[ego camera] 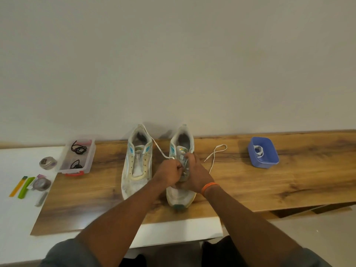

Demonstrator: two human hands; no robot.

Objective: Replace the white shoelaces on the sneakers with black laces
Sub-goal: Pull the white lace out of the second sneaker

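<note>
**Both hands on the right-hand sneaker's lace**

I see two sneakers side by side on the wooden board (250, 182), toes toward me. My left hand (169, 173) is curled into a fist and pinches the white lace (159, 149) at the eyelets of the right sneaker (182, 170). My right hand (194, 170) is curled over that shoe's tongue area; I think it grips the lace too, though the fingers hide it. Loose lace trails out to both sides. The left sneaker (137, 162) has bare eyelets. The black laces (78, 149) lie in the clear box (77, 157) at far left. A blue tub (263, 152) at right holds something white.
</note>
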